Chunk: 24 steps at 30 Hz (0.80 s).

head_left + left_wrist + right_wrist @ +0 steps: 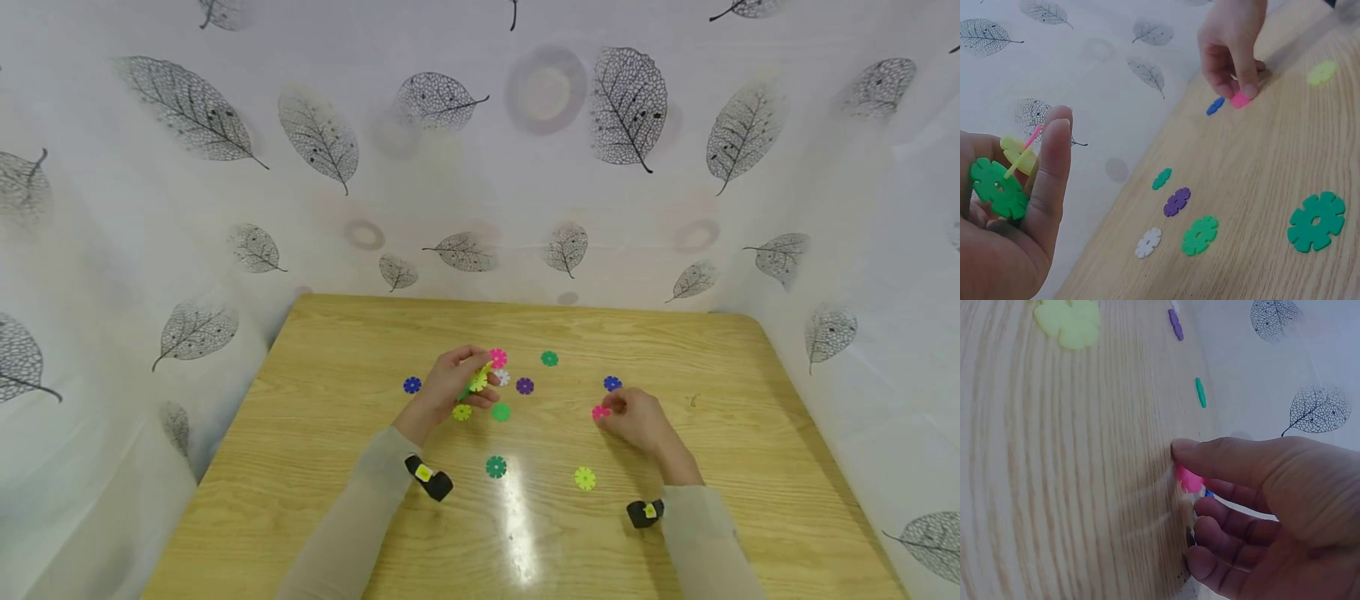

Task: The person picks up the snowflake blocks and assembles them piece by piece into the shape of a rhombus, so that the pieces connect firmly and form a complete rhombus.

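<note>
Closest to our eyes, our right hand (637, 419) pinched a pink disc (600, 412) at the table (750, 467), thumb and fingertips curled together on its edge; the right wrist view showed the pink disc (1189, 479) tucked under the thumb, touching the wood. Our left hand (450, 382) held a small cluster (480, 379) of joined discs just above the table, fingers curled round it: a green disc (999, 189) with yellow and pink ones slotted into it.

We judged the disc light, thin and stiff, a notched plastic piece, smooth enough to slip, so it was best taken by its rim between thumb and finger, leaving a notch free.

Around the hands lay loose discs: a blue one (612, 383) just beyond the right hand, purple (525, 386), white (502, 377) and green (550, 358) ones between the hands, another blue (412, 385) to the left, and a dark green (496, 467) and a yellow-green (585, 478) nearer us. Leaf-printed cloth (225, 208) walled the table.
</note>
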Tool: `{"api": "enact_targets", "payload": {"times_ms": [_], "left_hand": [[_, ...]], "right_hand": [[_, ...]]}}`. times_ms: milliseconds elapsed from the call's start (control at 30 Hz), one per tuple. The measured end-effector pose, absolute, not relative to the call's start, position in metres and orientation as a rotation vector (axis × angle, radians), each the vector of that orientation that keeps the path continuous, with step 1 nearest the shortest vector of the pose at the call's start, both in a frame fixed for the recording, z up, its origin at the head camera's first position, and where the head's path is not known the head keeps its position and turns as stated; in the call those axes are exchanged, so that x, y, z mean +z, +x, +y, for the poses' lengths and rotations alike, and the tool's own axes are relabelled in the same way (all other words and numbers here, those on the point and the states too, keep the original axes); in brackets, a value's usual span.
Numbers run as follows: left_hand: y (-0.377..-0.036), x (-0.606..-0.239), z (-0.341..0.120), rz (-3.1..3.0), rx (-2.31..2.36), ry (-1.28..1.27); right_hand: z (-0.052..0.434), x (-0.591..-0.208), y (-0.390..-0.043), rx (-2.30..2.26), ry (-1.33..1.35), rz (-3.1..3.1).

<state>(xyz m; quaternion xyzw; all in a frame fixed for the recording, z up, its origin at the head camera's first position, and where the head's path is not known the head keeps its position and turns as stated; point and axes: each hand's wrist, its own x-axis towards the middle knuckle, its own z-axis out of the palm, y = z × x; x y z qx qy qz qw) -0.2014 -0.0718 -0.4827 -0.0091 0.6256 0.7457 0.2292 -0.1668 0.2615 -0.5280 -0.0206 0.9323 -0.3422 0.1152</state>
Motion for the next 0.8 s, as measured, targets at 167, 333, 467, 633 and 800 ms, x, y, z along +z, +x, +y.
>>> {"api": "enact_targets", "payload": {"times_ms": [167,333,467,633,800], "left_hand": [[-0.201,-0.482,-0.072,1.706,2.051,-0.023],[-0.202,-0.483,-0.071,1.728,2.034,-0.025],[-0.2,-0.482,-0.07,1.725,2.027,-0.031],[-0.199,-0.481,-0.069,1.709,2.026,-0.02],[-0.199,-0.482,-0.068,1.725,2.011,-0.018]], "right_hand": [[0.26,-0.529,-0.169,-1.078,-0.098,2.722],[0.252,-0.525,-0.173,-1.183,-0.155,2.704],[0.241,-0.515,-0.178,-1.308,-0.217,2.684],[0.225,-0.5,-0.184,-1.521,-0.311,2.59],[0.211,-0.488,-0.187,-1.595,-0.322,2.575]]}}
